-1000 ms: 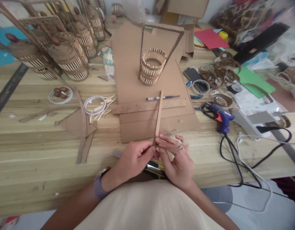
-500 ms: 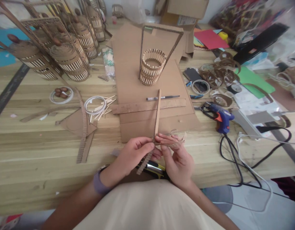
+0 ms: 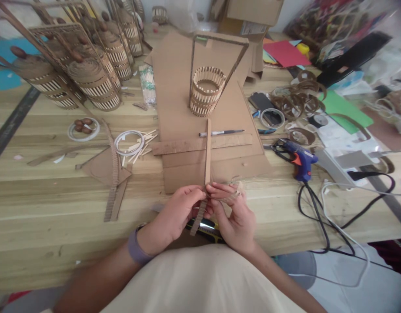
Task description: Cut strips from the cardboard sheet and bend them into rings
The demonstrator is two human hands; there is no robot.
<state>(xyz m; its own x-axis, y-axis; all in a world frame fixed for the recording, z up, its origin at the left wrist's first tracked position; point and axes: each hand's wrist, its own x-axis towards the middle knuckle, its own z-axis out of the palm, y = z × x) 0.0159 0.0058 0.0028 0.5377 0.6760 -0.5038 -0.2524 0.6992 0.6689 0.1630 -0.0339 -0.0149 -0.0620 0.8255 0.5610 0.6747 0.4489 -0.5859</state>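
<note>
Cardboard strip [image 3: 208, 152]: plain tan. Corrugated piece [image 3: 198, 219]: darker brown, cross-ribbed. Worktop [image 3: 40, 234]: pale yellow-brown, streaked grain. Stick basket [image 3: 203, 101]: vertical cream stripes crossed by brown bands. Glue gun [image 3: 305, 171]: blue; trigger [image 3: 297, 160] orange. Utility knife [image 3: 216, 237]: yellow and black. Wristband [image 3: 137, 248]: muted purple. Red sheet [image 3: 287, 53], green sheet [image 3: 345, 108]: each one flat colour.

Slim brown cardboard strip [image 3: 207, 152], far part straight, near end ridged

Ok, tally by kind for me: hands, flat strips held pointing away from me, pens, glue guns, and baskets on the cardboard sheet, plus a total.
Left hand and right hand: 2
Flat cardboard strip: 1
Pen: 1
Glue gun: 1
Basket: 1
Total: 6
</note>
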